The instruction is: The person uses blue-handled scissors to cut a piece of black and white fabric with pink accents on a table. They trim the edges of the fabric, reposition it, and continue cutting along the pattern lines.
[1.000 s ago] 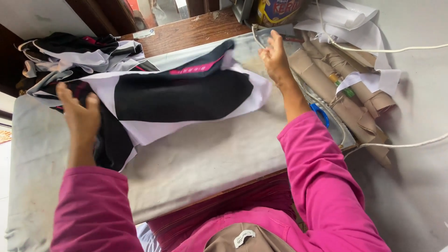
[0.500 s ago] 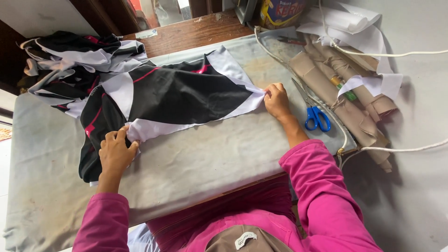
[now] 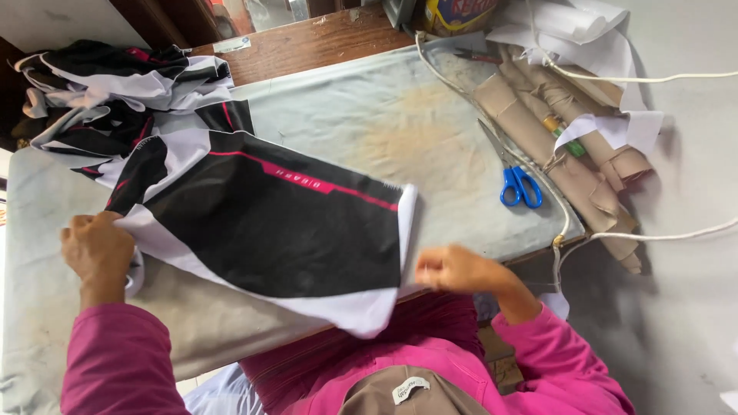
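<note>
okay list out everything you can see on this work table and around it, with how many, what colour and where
fabric panel: one, black with white borders and a pink stripe, spread on the table's near side, held at both ends
fabric pile: one heap, black, white and pink, far left corner
padded table cover: one, pale grey with a brownish stain, over the table
scissors: one pair, blue handles, right part of the table
brown paper rolls: several, tan, right edge
white paper sheets: a few, far right corner
cord: white, running along the right side
left hand: gripping the panel's left edge
right hand: at the panel's right edge, grip unclear
</note>
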